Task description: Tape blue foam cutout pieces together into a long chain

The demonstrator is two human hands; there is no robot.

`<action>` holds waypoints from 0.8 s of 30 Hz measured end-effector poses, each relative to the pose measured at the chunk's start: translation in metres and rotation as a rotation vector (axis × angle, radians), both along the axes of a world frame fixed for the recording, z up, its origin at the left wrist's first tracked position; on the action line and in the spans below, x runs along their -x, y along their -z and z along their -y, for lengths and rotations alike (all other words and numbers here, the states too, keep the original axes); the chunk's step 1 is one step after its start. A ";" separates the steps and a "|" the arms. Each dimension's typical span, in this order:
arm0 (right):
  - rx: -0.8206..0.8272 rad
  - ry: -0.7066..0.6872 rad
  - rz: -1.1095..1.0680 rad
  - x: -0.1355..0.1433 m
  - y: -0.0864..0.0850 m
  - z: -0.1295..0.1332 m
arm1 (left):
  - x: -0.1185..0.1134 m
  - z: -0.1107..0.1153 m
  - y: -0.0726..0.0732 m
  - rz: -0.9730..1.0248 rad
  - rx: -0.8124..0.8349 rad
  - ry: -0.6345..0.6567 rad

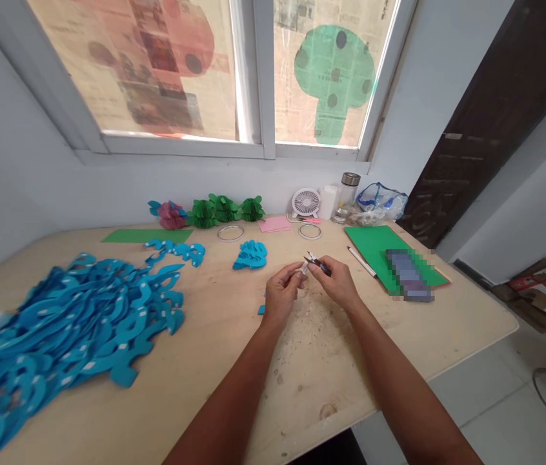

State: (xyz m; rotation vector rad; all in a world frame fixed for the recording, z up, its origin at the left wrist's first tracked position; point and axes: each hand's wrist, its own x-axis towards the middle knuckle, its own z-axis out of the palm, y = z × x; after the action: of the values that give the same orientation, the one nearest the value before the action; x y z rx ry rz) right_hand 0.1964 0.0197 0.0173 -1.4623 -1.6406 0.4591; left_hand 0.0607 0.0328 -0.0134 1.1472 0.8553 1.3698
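Over the middle of the table, my left hand (283,290) pinches a small whitish piece (304,267) between thumb and fingertips. Just beside it, my right hand (338,284) is closed around small dark scissors (319,263), whose tips point at that piece. Small blue paper bits (262,310) show partly behind my left hand. A little stack of blue paper cutouts (250,254) lies beyond my left hand. To the left spreads a large heap of curved blue paper cutouts (93,316) with white patches on them.
Along the wall stand paper flowers (224,208), a small white fan (306,203) and a glass bottle (347,197). Two tape rings (230,233) and pink paper (274,224) lie before them. At right are a white pen (361,261), green sheets (374,248) and a phone (409,274).
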 end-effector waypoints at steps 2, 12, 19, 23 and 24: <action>0.001 0.003 -0.047 0.000 -0.001 0.000 | 0.000 0.000 0.001 0.003 0.002 0.001; 0.006 -0.070 -0.158 0.006 0.004 -0.003 | -0.003 0.002 0.001 -0.038 -0.020 0.060; -0.016 -0.080 -0.205 0.008 0.000 0.001 | -0.002 0.004 0.000 -0.008 -0.013 0.100; -0.042 -0.060 -0.191 0.009 -0.001 0.002 | -0.002 0.003 0.000 -0.004 -0.020 0.080; -0.052 -0.054 -0.174 0.008 -0.001 0.002 | -0.002 0.003 -0.001 -0.007 -0.030 0.073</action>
State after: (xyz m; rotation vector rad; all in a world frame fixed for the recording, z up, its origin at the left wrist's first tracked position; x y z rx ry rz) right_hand 0.1879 0.0177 0.0185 -1.3043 -1.5450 0.5541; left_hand 0.0622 0.0298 -0.0127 1.1960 0.7927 1.3234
